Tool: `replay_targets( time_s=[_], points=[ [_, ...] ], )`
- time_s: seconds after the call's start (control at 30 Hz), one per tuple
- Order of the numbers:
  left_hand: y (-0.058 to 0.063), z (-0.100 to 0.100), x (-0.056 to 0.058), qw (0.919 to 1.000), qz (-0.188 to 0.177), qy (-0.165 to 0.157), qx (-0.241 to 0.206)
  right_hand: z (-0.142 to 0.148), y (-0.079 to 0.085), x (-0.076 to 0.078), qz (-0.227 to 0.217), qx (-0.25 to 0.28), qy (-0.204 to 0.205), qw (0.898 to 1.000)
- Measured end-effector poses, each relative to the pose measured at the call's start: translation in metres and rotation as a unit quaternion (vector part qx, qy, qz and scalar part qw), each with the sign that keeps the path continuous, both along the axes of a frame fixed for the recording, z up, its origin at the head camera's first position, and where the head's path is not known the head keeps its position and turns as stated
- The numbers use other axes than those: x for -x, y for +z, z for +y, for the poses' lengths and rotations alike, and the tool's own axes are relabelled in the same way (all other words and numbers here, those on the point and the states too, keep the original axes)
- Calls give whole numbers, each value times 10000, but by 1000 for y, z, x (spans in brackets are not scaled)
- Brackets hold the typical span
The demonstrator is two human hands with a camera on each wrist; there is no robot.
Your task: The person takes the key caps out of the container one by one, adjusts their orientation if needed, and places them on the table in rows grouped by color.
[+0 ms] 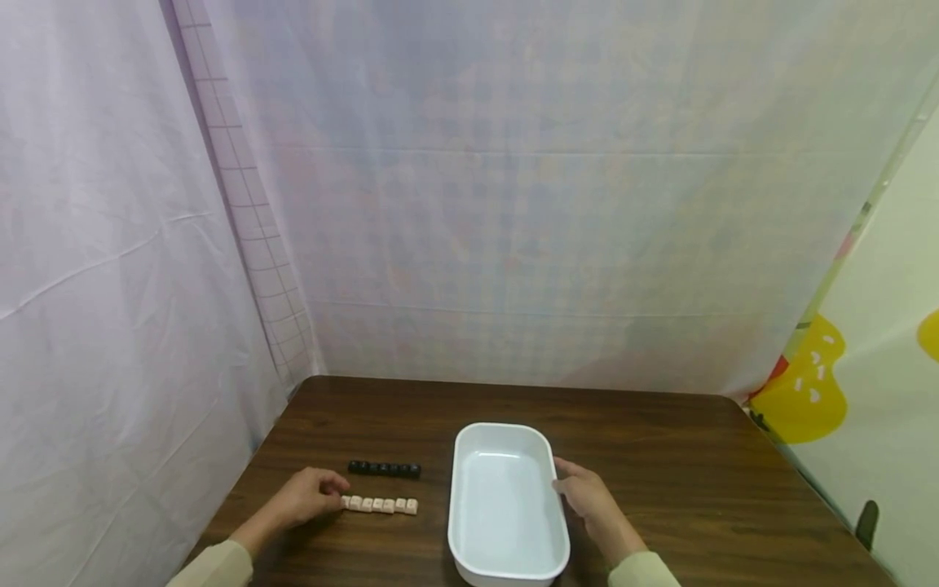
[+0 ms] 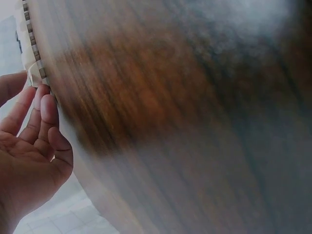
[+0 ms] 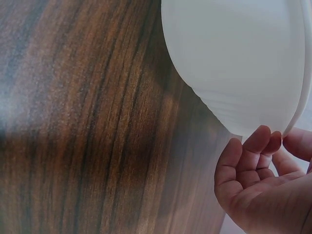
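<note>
A row of cream keyboard keycaps [image 1: 383,505] lies on the brown wooden table, parallel to a row of black keycaps [image 1: 385,469] just behind it. At the left end of the cream row, my left hand [image 1: 311,495] pinches the end keycap [image 2: 35,74] between thumb and fingertips. The other cream keycaps stand in line beyond those fingertips. To the right of both rows sits a white rectangular tub [image 1: 506,509] with rounded corners and nothing inside. My right hand [image 1: 591,499] grips the tub's right rim, thumb on top and fingers against the outer wall [image 3: 234,73].
The wooden table [image 1: 704,481] extends right of the tub and behind it. Pale curtains [image 1: 543,212] hang at the back and left. A dark rounded object [image 1: 867,523] shows by the table's right edge, near a cloth with yellow shapes [image 1: 803,391].
</note>
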State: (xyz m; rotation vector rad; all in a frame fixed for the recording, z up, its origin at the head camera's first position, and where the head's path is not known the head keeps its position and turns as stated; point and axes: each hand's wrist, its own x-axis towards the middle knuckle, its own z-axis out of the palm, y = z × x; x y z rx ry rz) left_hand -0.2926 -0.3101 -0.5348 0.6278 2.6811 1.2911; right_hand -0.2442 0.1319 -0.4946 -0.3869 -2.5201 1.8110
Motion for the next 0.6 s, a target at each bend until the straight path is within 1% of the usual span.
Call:
replay_targets(
  time_s=[0.23, 0.33, 0.43, 0.6],
  points=[
    [0, -2, -2, 10000, 55, 31, 10, -2, -1, 2, 43, -21, 49, 10000],
    [1, -4, -3, 9999, -22, 144, 85, -3, -1, 3, -18, -84, 62, 9999],
    [2, -6, -4, 9993, -28, 322, 201, -4, -2, 3, -94, -125, 94, 9998],
    [8, -3, -1, 9979, 259, 464, 363, -3, -2, 4, -62, -156, 116, 9998]
  ],
)
